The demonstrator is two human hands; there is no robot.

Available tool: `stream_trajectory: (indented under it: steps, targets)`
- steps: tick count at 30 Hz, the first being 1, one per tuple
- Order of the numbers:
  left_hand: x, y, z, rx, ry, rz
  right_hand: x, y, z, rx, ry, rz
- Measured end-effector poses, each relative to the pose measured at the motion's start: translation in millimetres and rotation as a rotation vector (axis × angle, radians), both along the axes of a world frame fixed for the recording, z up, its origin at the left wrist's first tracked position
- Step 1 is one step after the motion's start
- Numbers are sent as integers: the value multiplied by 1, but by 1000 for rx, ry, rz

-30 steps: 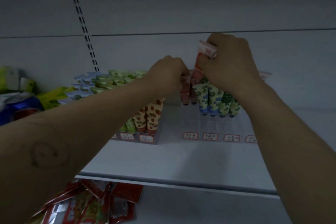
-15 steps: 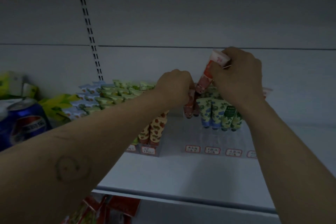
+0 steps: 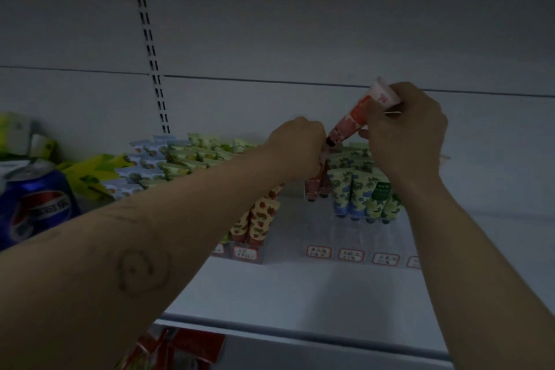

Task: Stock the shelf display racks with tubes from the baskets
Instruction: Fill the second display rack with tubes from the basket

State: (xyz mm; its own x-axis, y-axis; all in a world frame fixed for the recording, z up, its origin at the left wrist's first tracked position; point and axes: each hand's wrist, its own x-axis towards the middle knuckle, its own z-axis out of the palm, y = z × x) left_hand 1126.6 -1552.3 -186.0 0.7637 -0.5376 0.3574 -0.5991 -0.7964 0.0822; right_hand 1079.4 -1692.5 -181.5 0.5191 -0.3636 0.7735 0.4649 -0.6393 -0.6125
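Note:
My right hand [image 3: 408, 135] grips a red flowered tube [image 3: 357, 116], tilted with its cap down-left, above the clear display rack [image 3: 327, 231] on the white shelf. My left hand [image 3: 295, 150] is curled round the tops of red tubes [image 3: 313, 186] standing in the rack's left column. Blue-and-green tubes [image 3: 363, 189] stand in the columns to the right. A second rack [image 3: 246, 252] further left holds strawberry-print tubes [image 3: 259, 219]; my left forearm hides part of it.
Rows of green and blue tubes [image 3: 180, 159] fill the left rack's rear. A blue soda can [image 3: 36, 207] and yellow-green packs [image 3: 87, 171] stand at far left. Red packets [image 3: 180, 348] lie on the shelf below. Bare white shelf [image 3: 300, 303] stretches in front of the racks.
My right hand has lifted the red tube up and to the right, tilting it more. My left hand stays at the red tubes. The view has shifted, showing the soda can.

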Motion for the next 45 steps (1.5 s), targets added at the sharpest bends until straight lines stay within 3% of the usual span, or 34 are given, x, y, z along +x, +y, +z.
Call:
stream_trajectory:
  steps: [6, 12, 19, 26, 30, 35, 38, 43, 45]
  targets:
    - [-3, -3, -7, -4, -21, 10, 2, -3, -4, 67, 10, 12]
    - [-2, -5, -9, -93, 77, 104, 4, 4, -2, 109, 5, 59]
    - [-2, -5, -6, -29, 114, 124, -1, 1, -3, 96, 21, 90]
    - [-4, -6, -6, 52, 37, 138, -1, -8, -4, 86, 10, 124]
    - [-10, -1, -13, -17, -1, 99, 5, -11, -5, 51, 44, 125]
    - [-9, -4, -14, -193, -81, 127, 11, -10, -1, -95, 48, 88]
    - [-8, -7, -16, -145, -177, 134, 13, -10, 3, -207, 94, 77]
    - [-8, -5, -24, 6, -529, 72, 18, -12, 11, -335, 189, 83]
    - [-10, -7, -21, 56, -562, 5, 22, -11, 14, -381, 226, 74]
